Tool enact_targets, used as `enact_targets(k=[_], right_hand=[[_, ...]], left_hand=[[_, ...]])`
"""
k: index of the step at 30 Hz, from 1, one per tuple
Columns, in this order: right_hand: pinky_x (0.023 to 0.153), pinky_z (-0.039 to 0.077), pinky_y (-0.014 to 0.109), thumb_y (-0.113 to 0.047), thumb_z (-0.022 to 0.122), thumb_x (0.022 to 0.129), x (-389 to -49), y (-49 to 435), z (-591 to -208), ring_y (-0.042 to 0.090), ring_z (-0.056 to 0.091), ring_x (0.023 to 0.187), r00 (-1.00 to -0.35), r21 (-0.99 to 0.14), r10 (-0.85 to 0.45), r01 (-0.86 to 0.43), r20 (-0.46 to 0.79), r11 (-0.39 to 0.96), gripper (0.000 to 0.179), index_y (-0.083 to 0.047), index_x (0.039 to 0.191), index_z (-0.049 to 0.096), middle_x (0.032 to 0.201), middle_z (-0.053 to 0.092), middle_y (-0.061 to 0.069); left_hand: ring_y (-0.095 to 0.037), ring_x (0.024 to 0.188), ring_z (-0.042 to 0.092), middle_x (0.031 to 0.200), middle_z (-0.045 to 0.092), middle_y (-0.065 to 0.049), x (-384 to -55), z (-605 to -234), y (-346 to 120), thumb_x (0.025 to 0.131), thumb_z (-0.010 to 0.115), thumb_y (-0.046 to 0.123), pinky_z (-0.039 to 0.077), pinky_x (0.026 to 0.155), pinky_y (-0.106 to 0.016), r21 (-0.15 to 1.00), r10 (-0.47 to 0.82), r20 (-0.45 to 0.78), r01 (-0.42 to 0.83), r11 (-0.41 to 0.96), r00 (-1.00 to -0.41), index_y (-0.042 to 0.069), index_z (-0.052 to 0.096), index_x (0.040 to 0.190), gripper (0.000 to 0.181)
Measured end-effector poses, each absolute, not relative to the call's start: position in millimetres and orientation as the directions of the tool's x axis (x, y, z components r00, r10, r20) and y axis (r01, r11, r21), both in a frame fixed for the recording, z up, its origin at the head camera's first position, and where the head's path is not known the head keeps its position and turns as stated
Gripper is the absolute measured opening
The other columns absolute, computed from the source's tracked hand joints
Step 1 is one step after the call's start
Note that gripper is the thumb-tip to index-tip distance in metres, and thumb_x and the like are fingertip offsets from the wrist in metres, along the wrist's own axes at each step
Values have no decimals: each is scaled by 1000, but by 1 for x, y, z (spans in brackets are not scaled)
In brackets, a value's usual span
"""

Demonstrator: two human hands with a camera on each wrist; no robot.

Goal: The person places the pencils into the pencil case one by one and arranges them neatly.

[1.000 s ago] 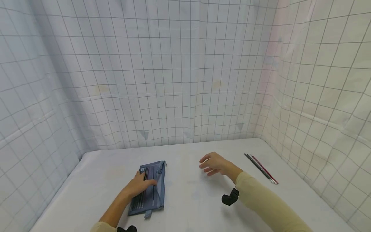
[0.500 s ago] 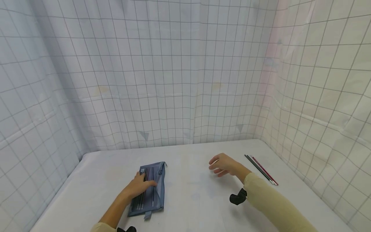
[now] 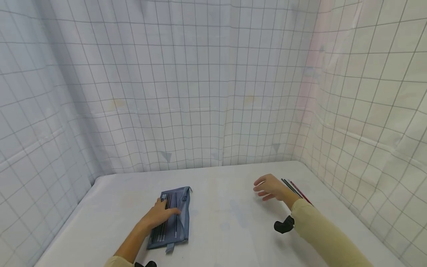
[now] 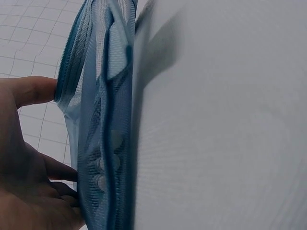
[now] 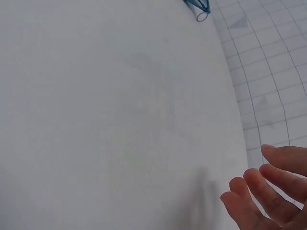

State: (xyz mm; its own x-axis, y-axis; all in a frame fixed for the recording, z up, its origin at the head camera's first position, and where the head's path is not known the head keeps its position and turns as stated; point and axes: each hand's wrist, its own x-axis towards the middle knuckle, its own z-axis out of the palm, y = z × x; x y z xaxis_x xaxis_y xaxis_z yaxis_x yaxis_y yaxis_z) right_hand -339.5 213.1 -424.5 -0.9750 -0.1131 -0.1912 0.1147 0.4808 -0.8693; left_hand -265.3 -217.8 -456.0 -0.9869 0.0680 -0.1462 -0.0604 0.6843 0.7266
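A blue mesh pencil case [image 3: 182,218] with several pencils inside lies on the table, left of centre. My left hand [image 3: 158,215] rests on it from above, thumb and fingers spread. In the left wrist view, the thumb [image 4: 38,91] touches the zip edge of the case [image 4: 112,120], and the other fingers press against its face. My right hand [image 3: 271,186] hovers over the table at the right, holding nothing, its fingers loosely bent. Just beyond it lie black pencils [image 3: 291,186] and a red pencil [image 3: 301,191], partly hidden by the wrist and sleeve.
A white cloth covers the table [image 3: 217,230]. Checked white curtains [image 3: 210,92] enclose the back and both sides. The case's zip pull ring [image 5: 202,17] shows at the top of the right wrist view.
My right hand has moved to the right, closer to the loose pencils, and its arm now covers their near ends. The left hand and the pencil case have stayed in place.
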Motion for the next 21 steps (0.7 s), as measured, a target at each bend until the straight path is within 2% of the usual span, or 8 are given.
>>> enact_targets(k=[12,21], right_hand=[[81,61,46,-5,69,97,-340,261,-420,39,69,106,-974,-861,-125,105,-191,498,43,11,135,57,122,67,23],[82,61,44,-5,69,97,-338,285,-418,37,69,104,-978,-859,-96,111,-182,499,45,12,136,55,121,67,23]], left_hand=[[-64,144,8,158,-1,-46,-265,-456,-217,90,68,45,14,114,-73,734,72,-146,-60,676,-987,-23,23,150,101],[-63,145,7,159,-2,-45,-266,-456,-218,91,68,45,13,115,-72,731,66,-153,-68,679,-986,-22,23,151,101]])
